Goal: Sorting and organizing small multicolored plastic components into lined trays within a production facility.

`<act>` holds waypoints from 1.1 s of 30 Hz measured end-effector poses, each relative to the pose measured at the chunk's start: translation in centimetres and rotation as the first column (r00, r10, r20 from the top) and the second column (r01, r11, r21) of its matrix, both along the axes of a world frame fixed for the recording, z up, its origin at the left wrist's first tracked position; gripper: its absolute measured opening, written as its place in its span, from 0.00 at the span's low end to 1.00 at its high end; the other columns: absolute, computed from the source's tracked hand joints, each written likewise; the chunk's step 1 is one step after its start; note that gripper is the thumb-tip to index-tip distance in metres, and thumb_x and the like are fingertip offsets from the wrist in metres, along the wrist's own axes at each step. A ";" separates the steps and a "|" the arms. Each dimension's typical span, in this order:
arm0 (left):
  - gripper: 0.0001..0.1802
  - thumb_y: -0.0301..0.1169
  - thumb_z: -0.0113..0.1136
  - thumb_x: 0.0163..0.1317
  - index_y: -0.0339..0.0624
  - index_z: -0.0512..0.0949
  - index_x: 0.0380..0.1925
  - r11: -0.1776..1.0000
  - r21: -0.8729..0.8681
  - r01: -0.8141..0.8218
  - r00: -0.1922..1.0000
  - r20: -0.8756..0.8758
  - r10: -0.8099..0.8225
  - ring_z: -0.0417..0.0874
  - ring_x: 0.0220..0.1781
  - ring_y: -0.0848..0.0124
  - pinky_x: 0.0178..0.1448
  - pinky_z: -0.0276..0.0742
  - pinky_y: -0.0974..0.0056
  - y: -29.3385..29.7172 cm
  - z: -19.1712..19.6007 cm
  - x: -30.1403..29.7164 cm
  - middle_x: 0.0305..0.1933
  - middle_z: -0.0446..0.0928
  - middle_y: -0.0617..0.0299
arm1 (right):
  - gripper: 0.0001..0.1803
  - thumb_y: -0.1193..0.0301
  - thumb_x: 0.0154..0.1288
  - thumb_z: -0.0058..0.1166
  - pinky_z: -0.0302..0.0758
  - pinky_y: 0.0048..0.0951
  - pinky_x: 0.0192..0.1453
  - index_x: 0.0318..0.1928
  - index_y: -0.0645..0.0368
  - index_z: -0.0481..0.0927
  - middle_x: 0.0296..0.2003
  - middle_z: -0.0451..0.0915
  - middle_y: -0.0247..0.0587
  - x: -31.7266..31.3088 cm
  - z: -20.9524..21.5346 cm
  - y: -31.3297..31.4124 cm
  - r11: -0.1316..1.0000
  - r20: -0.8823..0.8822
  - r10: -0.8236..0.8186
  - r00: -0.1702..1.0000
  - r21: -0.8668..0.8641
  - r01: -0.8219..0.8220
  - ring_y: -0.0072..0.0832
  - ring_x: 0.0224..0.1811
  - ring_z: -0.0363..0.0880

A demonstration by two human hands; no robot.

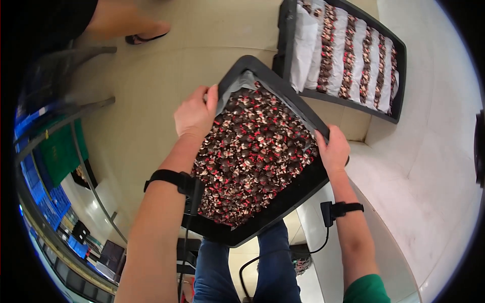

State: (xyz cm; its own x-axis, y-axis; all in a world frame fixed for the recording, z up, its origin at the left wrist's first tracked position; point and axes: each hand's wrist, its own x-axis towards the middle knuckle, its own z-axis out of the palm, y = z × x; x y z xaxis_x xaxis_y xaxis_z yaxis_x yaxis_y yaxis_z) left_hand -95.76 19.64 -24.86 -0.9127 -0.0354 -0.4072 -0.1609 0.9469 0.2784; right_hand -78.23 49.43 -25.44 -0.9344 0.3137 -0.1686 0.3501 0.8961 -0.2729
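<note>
Between my two hands I hold a deep black plastic tray (298,196), turned at an angle above my legs. A wide layer of dark chocolate clusters (252,151) with pale nut pieces and red bits covers most of its inside. Pale lining paper (246,81) shows along its far edges. My left hand (196,113) grips the rim at the far left side, thumb on top. My right hand (333,150) is closed around the right corner, thumb over the rim and fingers mostly hidden beneath it. Both wrists wear black straps with small devices.
Beyond, at the upper right, another black tray (343,102) holds rows of similar clusters between white paper sheets. A smooth white surface (429,116) runs along the right. Another person's sandalled foot (151,34) stands at the upper left. Metal rails (93,174) and blue baskets (53,207) line the left.
</note>
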 end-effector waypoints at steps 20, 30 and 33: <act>0.22 0.54 0.42 0.70 0.52 0.78 0.39 0.996 -0.028 0.080 0.993 -0.080 -0.082 0.83 0.38 0.52 0.41 0.78 0.50 0.0 -0.3 0.1 0.36 0.82 0.55 | 0.20 0.56 0.55 0.62 0.76 0.41 0.40 0.48 0.42 0.76 0.48 0.69 0.39 3.1 -1.5 -15.4 0.899 0.078 0.378 0.923 -0.268 -0.346 0.38 0.48 0.72; 0.21 0.53 0.43 0.69 0.52 0.77 0.37 0.995 -0.017 0.096 0.987 -0.127 -0.097 0.83 0.35 0.52 0.38 0.77 0.49 -0.4 -0.3 0.0 0.32 0.82 0.57 | 0.15 0.67 0.60 0.59 0.80 0.40 0.40 0.48 0.43 0.75 0.43 0.72 0.42 3.2 -3.0 -15.6 0.832 0.188 0.239 0.953 -0.546 -0.101 0.41 0.43 0.78; 0.21 0.51 0.41 0.70 0.51 0.78 0.40 0.998 0.021 0.067 0.994 -0.085 -0.065 0.81 0.39 0.47 0.42 0.76 0.47 0.4 0.0 -0.1 0.35 0.82 0.52 | 0.17 0.70 0.63 0.56 0.77 0.35 0.45 0.52 0.51 0.74 0.42 0.77 0.44 3.4 -3.4 -13.2 0.609 0.053 0.101 0.993 -0.793 -0.020 0.35 0.42 0.79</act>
State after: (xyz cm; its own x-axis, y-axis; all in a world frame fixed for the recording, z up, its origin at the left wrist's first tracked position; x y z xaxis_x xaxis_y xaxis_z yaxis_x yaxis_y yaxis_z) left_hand -95.84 20.02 -24.82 -0.9438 0.0351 -0.3285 -0.0729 0.9478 0.3105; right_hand -74.78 36.25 -28.81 -0.9155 -0.0363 -0.4007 0.3608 0.3666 -0.8576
